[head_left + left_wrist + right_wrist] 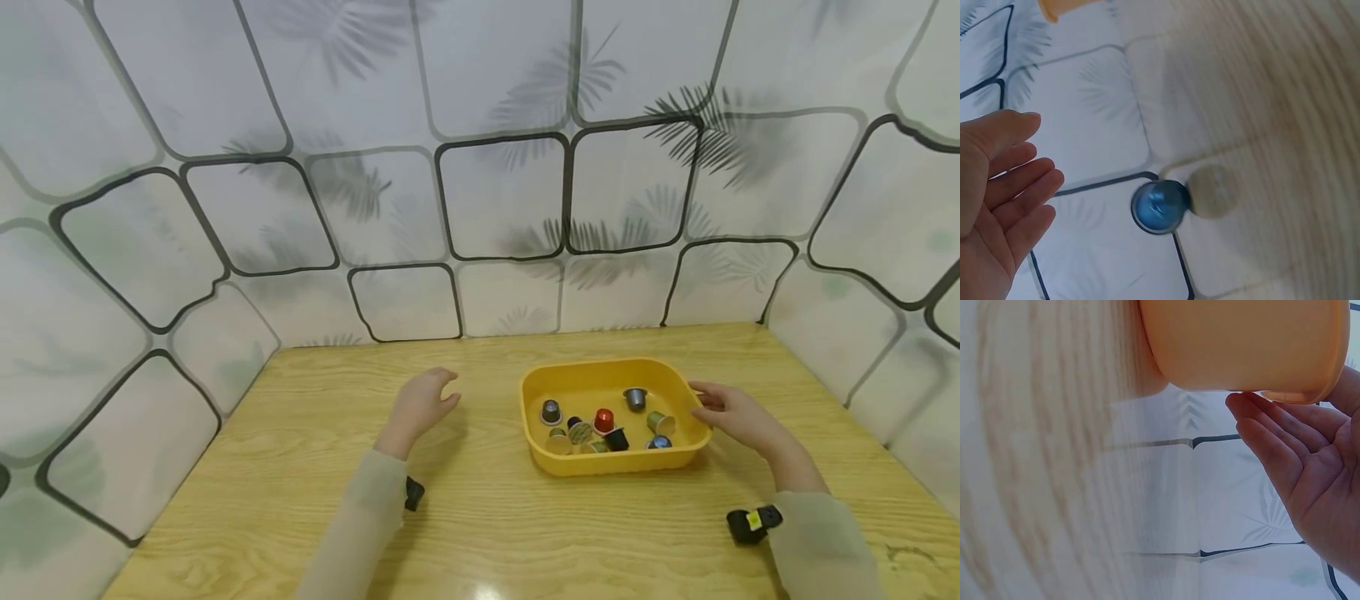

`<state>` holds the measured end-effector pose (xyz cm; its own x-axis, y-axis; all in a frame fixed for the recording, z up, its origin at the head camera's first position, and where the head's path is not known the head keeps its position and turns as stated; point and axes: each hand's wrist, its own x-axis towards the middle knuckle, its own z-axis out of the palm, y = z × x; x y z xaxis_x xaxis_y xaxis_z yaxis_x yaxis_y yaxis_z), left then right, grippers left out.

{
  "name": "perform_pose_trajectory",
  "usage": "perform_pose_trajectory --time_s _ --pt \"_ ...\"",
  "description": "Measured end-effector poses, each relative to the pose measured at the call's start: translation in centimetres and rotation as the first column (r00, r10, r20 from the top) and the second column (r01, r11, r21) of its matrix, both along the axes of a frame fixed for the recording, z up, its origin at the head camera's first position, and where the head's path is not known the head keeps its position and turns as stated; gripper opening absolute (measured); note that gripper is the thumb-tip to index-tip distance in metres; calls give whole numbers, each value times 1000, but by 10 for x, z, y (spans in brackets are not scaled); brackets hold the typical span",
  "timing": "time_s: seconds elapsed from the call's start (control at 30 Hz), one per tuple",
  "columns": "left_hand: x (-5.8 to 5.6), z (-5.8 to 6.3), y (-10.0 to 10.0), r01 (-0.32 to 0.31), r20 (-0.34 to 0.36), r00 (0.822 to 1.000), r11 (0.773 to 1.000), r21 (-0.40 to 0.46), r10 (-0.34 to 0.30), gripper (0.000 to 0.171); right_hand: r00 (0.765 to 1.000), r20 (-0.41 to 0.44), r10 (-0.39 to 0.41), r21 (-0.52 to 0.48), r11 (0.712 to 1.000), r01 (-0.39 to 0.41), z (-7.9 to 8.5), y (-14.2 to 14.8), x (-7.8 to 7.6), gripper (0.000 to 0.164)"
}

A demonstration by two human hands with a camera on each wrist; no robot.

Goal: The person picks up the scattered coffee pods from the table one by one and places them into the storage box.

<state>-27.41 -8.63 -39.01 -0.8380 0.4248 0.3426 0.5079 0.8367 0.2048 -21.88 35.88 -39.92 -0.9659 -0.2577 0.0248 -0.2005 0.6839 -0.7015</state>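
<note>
A yellow plastic tray [600,463] holds several coffee capsules, among them a red capsule [603,420], a black capsule [617,439] and a green capsule [661,422]. My right hand [738,414] holds the tray's right end; in the right wrist view its fingers [1272,440] lie along the outer wall under the rim, and the thumb passes out of sight behind it. To the left of the tray, my left hand [422,407] hovers over the table with relaxed fingers and nothing in them. A blue capsule [1160,206] shows beyond those fingers in the left wrist view; the head view hides it.
The light wooden table [480,533] meets patterned wall panels [502,196] at its back and on both sides. Black wrist cameras, one [750,525] under the right wrist and one [413,493] under the left, stick out inward from the sleeves.
</note>
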Motion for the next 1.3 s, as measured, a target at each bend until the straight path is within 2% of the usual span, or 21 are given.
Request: perform_pose_trajectory --time_s 0.17,0.47,0.73,0.97,1.3 --pt "-4 -1 -8 -58 90 994 996 -66 64 29 1000 -14 3 3 1000 -3 -2 1 -1 52" --pt "-17 -10 -20 -99 143 982 979 -178 126 31 1000 -20 -1 1 1000 1 -1 0 0 52" --pt "-23 -13 -26 -97 188 973 974 -205 136 32 1000 -14 -5 -2 1000 5 -1 0 0 52" --pt "-32 -18 -26 -88 245 960 976 -201 137 17 1000 -18 -12 16 1000 12 -2 1 -1 53" --pt "-32 -20 -27 -117 258 952 976 -183 162 27 1000 -11 -10 7 1000 10 -3 1 -2 54"
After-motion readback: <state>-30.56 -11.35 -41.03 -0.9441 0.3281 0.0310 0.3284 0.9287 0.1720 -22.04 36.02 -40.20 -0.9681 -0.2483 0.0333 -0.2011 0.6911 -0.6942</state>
